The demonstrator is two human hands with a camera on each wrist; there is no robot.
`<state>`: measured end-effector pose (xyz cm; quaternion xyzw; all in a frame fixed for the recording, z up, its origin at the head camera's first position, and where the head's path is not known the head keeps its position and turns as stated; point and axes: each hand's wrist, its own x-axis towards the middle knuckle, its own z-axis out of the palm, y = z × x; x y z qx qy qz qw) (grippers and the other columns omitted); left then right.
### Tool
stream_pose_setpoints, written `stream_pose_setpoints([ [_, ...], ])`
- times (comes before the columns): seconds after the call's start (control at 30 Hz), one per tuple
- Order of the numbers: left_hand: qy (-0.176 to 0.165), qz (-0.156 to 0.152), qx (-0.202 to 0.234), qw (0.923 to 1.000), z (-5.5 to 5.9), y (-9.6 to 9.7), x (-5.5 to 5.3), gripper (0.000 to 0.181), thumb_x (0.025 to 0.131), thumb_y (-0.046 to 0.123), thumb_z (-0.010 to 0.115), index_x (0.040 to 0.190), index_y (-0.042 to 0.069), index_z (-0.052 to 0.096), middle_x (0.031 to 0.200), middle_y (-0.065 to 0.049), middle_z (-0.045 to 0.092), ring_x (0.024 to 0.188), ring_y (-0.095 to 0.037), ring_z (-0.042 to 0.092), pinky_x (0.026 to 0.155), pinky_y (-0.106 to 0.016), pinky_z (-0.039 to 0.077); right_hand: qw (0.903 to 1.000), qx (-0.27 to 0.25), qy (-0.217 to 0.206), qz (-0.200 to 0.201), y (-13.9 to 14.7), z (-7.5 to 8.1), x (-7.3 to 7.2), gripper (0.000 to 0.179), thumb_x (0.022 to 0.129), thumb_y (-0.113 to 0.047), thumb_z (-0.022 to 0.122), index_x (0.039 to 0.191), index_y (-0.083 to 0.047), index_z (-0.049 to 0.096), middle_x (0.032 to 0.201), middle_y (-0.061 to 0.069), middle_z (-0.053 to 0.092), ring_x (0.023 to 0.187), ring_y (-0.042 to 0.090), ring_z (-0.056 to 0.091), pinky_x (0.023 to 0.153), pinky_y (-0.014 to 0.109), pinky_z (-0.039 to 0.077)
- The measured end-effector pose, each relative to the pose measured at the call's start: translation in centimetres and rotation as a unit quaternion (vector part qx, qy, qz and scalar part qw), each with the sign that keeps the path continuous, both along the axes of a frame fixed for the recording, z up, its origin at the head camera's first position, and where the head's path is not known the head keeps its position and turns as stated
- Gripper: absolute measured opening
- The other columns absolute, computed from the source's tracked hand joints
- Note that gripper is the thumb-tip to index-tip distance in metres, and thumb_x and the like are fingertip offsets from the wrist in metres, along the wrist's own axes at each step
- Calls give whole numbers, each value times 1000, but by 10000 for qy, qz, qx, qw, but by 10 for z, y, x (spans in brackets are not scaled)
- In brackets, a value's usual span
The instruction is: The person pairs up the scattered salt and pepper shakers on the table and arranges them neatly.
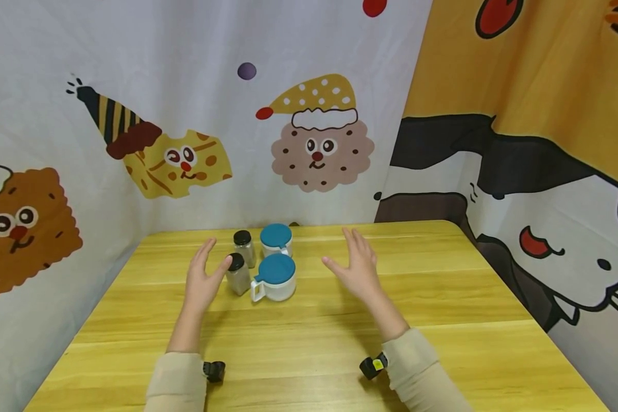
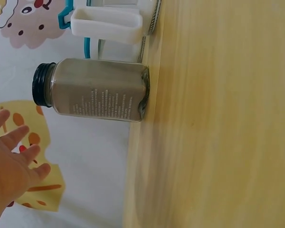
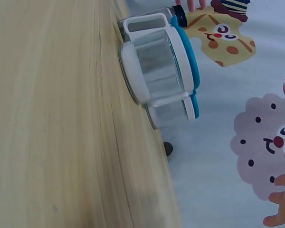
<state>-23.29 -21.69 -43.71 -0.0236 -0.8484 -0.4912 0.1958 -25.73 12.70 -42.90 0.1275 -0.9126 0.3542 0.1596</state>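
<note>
My left hand (image 1: pixel 201 281) is raised over the table just left of the jars, fingers spread and holding nothing. Nearest to it stands a glass bottle (image 2: pixel 99 90) with a black screw lid and brownish-grey contents. A second black-lidded bottle (image 1: pixel 244 249) is behind that one. To their right are two seasoning jars with blue lids: the front jar (image 1: pixel 278 286) has a white handle and pale contents, and the back jar (image 1: pixel 276 239) is partly hidden by it. On the right side, apart from the jars, my right hand (image 1: pixel 359 271) hovers with spread fingers and nothing in it.
The wooden table (image 1: pixel 309 343) carries the jars left of its middle, toward the back edge. A curtain (image 1: pixel 195 68) with cartoon prints hangs right behind it. Small black cameras sit at the left wrist (image 1: pixel 214 372) and right wrist (image 1: pixel 373 366).
</note>
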Motion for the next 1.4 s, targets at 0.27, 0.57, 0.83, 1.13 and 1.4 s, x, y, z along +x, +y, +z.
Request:
stream_pose_setpoints([
  [0.27,-28,89,224,9997,-4,2,-2,66,93,36,64,147,10,38,152,-13,30,140,-35,21,109,-56,19,9999,-104,-19,29,-11,-5,2,90,85,-63,58,153,-14,23,156,16,18,139,40,16,107,62,5],
  [0.57,-141,272,539,9981,-10,5,-4,67,91,38,66,147,13,39,151,-9,33,139,-32,23,110,-52,19,9994,-339,-43,70,-27,-12,5,87,85,-51,67,152,-13,26,155,16,20,138,41,19,108,61,7],
  [0.83,-288,309,772,9961,-15,7,-5,70,89,40,67,147,12,38,150,-8,35,140,-30,24,111,-51,18,9993,-319,-182,78,-38,-16,6,91,83,-60,63,152,-14,26,155,15,21,139,37,19,108,59,10],
  [1.13,-521,311,959,9935,-20,8,-7,74,88,46,66,149,16,37,152,-6,33,141,-29,21,111,-52,16,9980,-593,-167,123,-50,-28,8,90,82,-53,70,150,-11,30,153,16,27,138,36,24,109,56,12],
  [1.4,-533,261,1104,9921,-23,8,-7,72,87,44,67,147,15,39,149,-6,37,139,-26,25,112,-45,16,9976,-626,-171,256,-59,-37,9,91,82,-56,68,150,-9,29,153,14,28,138,34,24,108,57,14],
])
